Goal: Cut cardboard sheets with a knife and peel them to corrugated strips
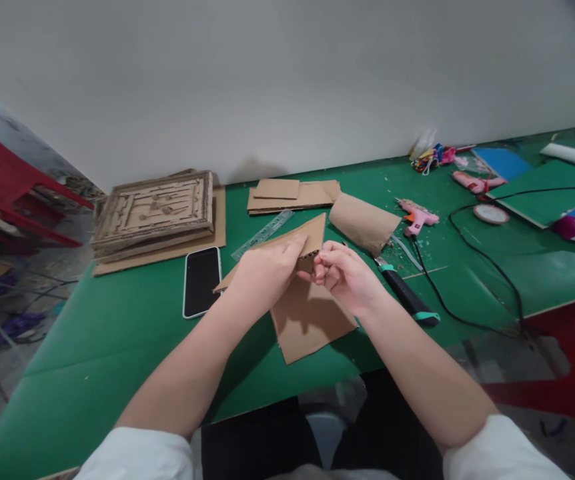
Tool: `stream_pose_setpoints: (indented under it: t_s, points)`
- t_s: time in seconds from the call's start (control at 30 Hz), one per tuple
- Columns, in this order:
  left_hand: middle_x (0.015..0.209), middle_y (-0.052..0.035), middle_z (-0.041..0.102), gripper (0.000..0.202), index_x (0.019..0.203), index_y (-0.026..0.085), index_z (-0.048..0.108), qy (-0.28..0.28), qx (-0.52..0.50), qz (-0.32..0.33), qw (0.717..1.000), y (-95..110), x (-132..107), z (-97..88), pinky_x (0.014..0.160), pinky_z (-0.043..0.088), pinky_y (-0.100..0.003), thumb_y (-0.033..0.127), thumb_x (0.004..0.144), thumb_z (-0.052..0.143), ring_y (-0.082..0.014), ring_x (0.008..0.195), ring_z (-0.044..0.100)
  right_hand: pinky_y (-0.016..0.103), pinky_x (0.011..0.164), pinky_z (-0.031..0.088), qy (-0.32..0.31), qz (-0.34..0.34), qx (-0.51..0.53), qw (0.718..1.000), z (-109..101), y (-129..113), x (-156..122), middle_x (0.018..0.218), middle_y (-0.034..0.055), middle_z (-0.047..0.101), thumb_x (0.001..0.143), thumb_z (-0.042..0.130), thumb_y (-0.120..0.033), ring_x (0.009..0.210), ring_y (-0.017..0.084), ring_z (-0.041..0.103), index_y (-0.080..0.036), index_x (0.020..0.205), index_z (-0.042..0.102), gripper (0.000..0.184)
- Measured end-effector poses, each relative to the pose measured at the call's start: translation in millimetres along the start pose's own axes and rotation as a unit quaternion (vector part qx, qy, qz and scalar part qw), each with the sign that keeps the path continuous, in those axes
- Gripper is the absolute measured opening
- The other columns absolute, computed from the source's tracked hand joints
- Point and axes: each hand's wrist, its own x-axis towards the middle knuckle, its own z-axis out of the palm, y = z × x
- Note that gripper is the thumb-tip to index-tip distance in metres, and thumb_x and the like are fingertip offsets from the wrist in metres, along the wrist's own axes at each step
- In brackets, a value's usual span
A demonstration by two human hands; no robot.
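Green bench (117,347) goes across the frame, before a pale wall (267,87). At the centre, the left hand (278,261) has its fingers clamped on a cardboard piece (316,232), which is raised and tilted. The right hand (346,272) is at its corrugated edge with bent fingers; whether they grip it, I cannot tell. Below them lies a flat cardboard sheet (312,330). Left of centre is a phone (202,283).

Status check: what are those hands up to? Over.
Left hand gripping raised cardboard. Right hand at its edge. Cardboard sheet lying below. Box cutter beside right forearm.
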Motion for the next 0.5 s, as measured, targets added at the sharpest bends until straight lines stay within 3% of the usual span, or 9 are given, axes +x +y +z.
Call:
stream_pose_setpoints:
  t_s: [0.2, 0.33, 0.43, 0.5]
  points:
    - [0.088, -0.0069, 0.068, 0.048, 0.128, 0.016, 0.041, -0.008, -0.019, 0.0, 1.0, -2, -1, -2.5, 0.051, 0.04, -0.024, 0.017, 0.081, 0.044, -0.0195, 0.073, 0.064, 0.029, 0.074, 0.046, 0.006, -0.018, 0.015, 1.0, 1, 4, 2, 0.048, -0.0067, 0.055, 0.074, 0.053, -0.019, 0.046, 0.006, 0.047, -0.019, 0.06, 0.053, 0.014]
    - [0.091, -0.0064, 0.068, 0.048, 0.128, 0.018, 0.041, 0.019, -0.038, 0.004, 0.999, -3, -1, -0.3, 0.052, 0.041, -0.024, 0.016, 0.081, 0.043, -0.0191, 0.073, 0.064, 0.026, 0.068, 0.045, 0.011, -0.039, 0.006, 0.999, 6, 5, 0, 0.047, -0.007, 0.053, 0.073, 0.054, -0.019, 0.045, 0.006, 0.045, -0.019, 0.058, 0.051, 0.016]
    - [0.104, -0.0081, 0.064, 0.046, 0.129, 0.018, 0.041, 0.064, -0.091, -0.001, 0.994, 0, -2, 1.1, 0.06, 0.045, -0.024, 0.018, 0.082, 0.042, -0.0186, 0.084, 0.063, 0.023, 0.059, 0.042, 0.022, -0.085, -0.046, 0.995, 10, 2, -3, 0.048, -0.0067, 0.052, 0.073, 0.055, -0.018, 0.046, 0.006, 0.045, -0.019, 0.059, 0.052, 0.014]
    - [0.121, -0.0092, 0.055, 0.05, 0.133, 0.019, 0.035, 0.075, -0.151, 0.004, 0.986, 1, -2, -0.5, 0.073, 0.047, -0.027, 0.018, 0.083, 0.041, -0.0198, 0.1, 0.057, 0.021, 0.054, 0.039, 0.03, -0.123, -0.12, 0.985, 11, -2, -7, 0.051, -0.0063, 0.052, 0.073, 0.055, -0.019, 0.048, 0.007, 0.046, -0.019, 0.061, 0.053, 0.013]
